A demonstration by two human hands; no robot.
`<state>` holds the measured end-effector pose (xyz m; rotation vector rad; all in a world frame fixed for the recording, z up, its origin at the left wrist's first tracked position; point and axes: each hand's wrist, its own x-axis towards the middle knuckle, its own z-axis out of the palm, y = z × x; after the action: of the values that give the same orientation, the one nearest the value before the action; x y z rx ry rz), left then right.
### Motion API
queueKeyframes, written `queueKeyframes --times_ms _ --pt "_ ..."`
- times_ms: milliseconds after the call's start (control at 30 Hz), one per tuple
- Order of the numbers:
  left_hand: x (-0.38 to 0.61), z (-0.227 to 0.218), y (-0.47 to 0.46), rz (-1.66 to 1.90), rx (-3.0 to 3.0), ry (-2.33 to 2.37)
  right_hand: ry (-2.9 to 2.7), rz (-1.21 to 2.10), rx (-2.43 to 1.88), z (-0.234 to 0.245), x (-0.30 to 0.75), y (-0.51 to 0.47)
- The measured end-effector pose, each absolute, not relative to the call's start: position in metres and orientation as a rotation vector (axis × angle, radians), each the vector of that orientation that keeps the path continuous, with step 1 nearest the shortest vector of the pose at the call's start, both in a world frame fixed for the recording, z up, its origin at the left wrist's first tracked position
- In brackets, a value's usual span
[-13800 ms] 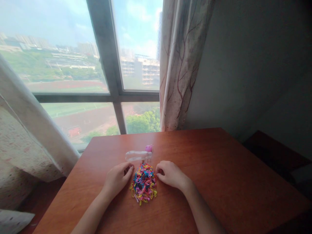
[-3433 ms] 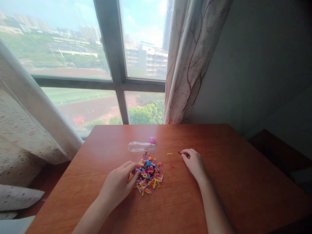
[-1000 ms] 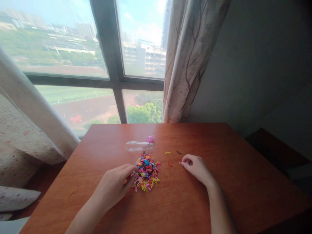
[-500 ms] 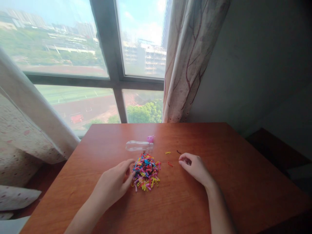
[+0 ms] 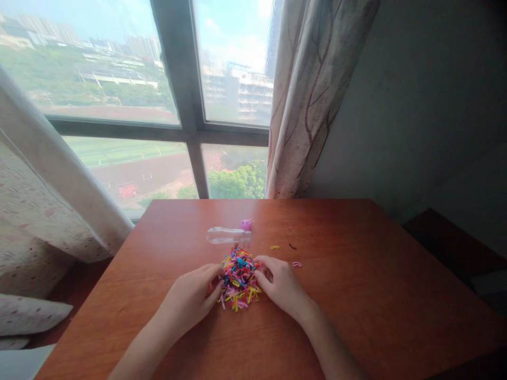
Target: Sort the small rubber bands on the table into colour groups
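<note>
A heap of small colourful elastic hair bands (image 5: 239, 274) lies on the wooden table. My left hand (image 5: 196, 293) rests against the heap's left side, thumb and index finger apart and curved. At the right side of the heap, my right hand (image 5: 282, 285) has its thumb and index tips spread around the outermost bands, with no band visibly lifted. Apart from the heap lie a pink band (image 5: 297, 264), a yellow band (image 5: 274, 247) and a dark band (image 5: 292, 246). Behind the heap, a clear plastic bottle (image 5: 225, 235) lies on its side near a pink cap (image 5: 246, 225).
The brown table (image 5: 356, 316) runs up to a large window (image 5: 194, 132) at its far edge. Patterned curtains hang left (image 5: 39, 200) and right (image 5: 304, 105) of the glass. A dark wall (image 5: 415, 105) stands on the right.
My right hand has moved left to the heap's edge, uncovering the pink band on the table. The separate red band is now out of sight, where my right hand is. My left hand stays beside the heap.
</note>
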<state>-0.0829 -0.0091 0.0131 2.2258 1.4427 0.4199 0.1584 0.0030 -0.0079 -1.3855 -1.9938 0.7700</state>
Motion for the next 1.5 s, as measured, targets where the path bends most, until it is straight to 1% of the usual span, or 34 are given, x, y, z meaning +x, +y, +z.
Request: queueKeyframes --times_ms 100,233,400,633,833,967,1167,1233,1500 --pt "-0.083 0.013 -0.009 0.476 2.243 1.403 -2.005 0.692 -1.445 -0.011 0.155 0.003" --pt "-0.080 0.015 -0.010 0.580 2.236 1.351 -2.000 0.671 -1.478 -0.014 0.153 0.001" --pt "-0.075 0.018 -0.013 0.693 2.239 1.317 -1.985 0.653 -1.426 -0.015 0.156 0.000" --pt "-0.076 0.014 -0.012 0.581 2.320 1.433 -1.966 0.706 -1.281 -0.015 0.161 -0.001" --pt "-0.077 0.012 -0.012 0.527 2.354 1.461 -1.917 0.683 -1.284 -0.010 0.164 0.001" --pt "-0.077 0.013 -0.011 0.517 2.366 1.470 -1.803 0.578 -1.379 -0.006 0.189 0.010" --pt "-0.077 0.015 -0.011 0.539 2.388 1.477 -1.504 0.328 -1.795 -0.016 0.259 0.023" --pt "-0.078 0.015 -0.012 0.540 2.393 1.479 -1.457 0.337 -1.860 -0.021 0.273 0.024" --pt "-0.078 0.016 -0.011 0.499 2.397 1.485 -1.456 0.426 -1.860 -0.025 0.276 0.023"
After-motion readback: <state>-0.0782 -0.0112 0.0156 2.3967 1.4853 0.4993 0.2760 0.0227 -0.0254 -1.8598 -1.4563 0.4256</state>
